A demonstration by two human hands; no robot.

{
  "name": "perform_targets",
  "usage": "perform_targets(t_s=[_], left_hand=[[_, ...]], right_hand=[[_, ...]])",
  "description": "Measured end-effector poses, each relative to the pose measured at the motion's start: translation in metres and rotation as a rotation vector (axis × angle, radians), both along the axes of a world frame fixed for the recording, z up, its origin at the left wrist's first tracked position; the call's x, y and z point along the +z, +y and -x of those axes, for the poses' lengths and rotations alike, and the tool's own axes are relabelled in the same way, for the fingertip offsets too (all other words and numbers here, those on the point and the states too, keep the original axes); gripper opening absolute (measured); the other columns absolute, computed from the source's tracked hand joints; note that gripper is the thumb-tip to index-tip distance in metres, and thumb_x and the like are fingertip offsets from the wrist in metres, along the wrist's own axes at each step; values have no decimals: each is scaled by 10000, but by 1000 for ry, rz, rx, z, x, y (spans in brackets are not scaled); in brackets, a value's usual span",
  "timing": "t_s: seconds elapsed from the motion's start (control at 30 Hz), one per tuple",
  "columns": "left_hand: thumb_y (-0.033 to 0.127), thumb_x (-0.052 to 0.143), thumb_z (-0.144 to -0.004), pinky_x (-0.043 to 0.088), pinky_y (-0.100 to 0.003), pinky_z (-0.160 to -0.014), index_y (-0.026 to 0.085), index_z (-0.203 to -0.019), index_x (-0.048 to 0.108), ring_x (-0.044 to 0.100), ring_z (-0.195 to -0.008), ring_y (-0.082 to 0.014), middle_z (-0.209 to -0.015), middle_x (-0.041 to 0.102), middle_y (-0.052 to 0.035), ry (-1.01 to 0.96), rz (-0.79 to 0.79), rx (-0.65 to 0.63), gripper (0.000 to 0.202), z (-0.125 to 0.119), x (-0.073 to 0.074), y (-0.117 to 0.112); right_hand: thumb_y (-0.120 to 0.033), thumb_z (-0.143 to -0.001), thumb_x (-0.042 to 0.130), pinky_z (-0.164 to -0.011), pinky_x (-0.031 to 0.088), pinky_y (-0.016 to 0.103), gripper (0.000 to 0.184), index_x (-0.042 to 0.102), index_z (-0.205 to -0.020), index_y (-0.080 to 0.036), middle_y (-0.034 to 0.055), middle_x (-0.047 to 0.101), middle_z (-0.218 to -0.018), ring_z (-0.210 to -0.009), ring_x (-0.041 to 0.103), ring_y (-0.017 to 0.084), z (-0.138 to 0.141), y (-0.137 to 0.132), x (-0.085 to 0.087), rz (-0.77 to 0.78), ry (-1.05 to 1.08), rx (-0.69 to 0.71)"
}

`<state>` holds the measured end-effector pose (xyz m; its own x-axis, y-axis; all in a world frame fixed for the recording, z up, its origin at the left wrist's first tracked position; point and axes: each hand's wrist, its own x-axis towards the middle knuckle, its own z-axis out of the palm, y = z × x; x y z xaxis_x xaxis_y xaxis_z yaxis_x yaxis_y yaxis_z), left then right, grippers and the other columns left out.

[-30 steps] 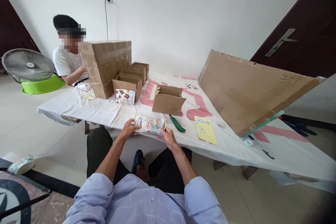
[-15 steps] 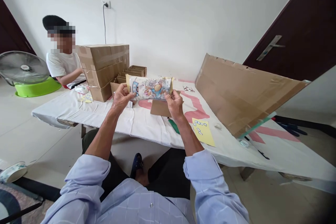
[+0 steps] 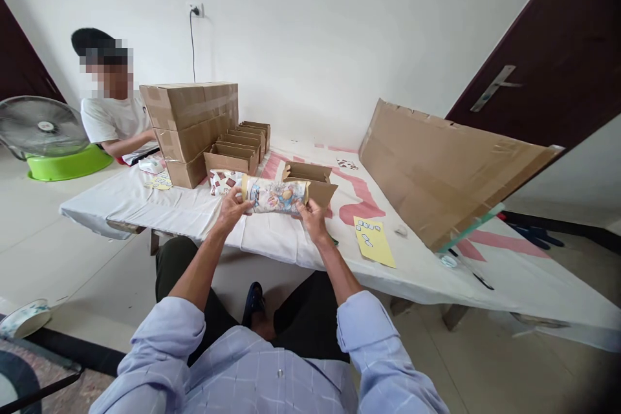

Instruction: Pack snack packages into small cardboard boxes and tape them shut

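A soft plastic packet (image 3: 275, 195) with a colourful cartoon print is stretched between my two hands, above the front part of the table. My left hand (image 3: 233, 208) grips its left end, thumb on top. At the other end, my right hand (image 3: 312, 217) pinches the corner with thumb and fingers. Just behind the packet stands an open cardboard box (image 3: 320, 193), partly hidden by it. A white bag with brown-red squares (image 3: 224, 182) lies beyond my left hand. The contents of the held packet cannot be seen.
Taped cardboard boxes (image 3: 187, 132) are stacked at left, beside a row of open boxes (image 3: 235, 152). A large cardboard panel (image 3: 446, 174) leans at right. A yellow sheet (image 3: 374, 242) lies on the cloth-covered table (image 3: 272, 242). A person (image 3: 114, 119) sits at far left near a fan (image 3: 41, 126).
Both hands have lowered the packet and brought it nearer to me. The open box and the white bag behind it now show more fully.
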<state>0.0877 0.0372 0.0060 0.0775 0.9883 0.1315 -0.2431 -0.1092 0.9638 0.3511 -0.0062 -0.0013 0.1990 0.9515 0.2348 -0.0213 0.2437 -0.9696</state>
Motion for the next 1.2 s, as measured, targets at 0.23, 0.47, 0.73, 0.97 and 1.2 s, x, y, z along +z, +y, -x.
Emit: perform_targets(t_s=[0.23,0.47,0.73,0.97,1.2], left_hand=[[445,1065,-384,575,-282,-512,213,-887,564,699,-551,-193,-641,722,23,96,197,-14,747,-3,-75,-16],[370,1067,-437,588,-260,-626,206,-941,604,742,-652,-170,-777,800,-1,107,165,-122,704,-9,-75,3],[404,1061,-525,562,-253,-627,181,-952,691,767,-795,-204,-944,823,-72,236,68,-232,608,-21,-60,46],[300,1119,-363,629,-473,-981,155,-1463,648,670,-1338,-404,-1511,654,-259,326,-34,-219,1205,-65,-36,133],[256,1116,-392,479,-611,-1248,225,-1737,375,362,-1640,-497,-1779,348,-289,358,-166,-457,1536,-106,-41,180]], right_hand=[[-621,-641,925,-671,683,402,500,737,-899,-236,58,790,-820,-829,785,292,-5,-18,-78,264,35,83],[-640,-556,1006,-662,652,357,699,782,-1063,-214,91,851,-957,-855,805,292,-16,-12,-86,290,123,131],[-635,-574,1010,-900,636,439,682,816,-1034,-171,104,855,-982,-945,793,308,-45,-17,-85,229,136,45],[-623,-628,968,-890,632,431,606,831,-1003,-168,86,849,-984,-911,767,290,-58,-24,-94,246,48,-14],[-656,-756,894,-913,656,452,560,824,-1055,-188,96,842,-1033,-966,779,312,-60,-32,-99,220,-24,28]])
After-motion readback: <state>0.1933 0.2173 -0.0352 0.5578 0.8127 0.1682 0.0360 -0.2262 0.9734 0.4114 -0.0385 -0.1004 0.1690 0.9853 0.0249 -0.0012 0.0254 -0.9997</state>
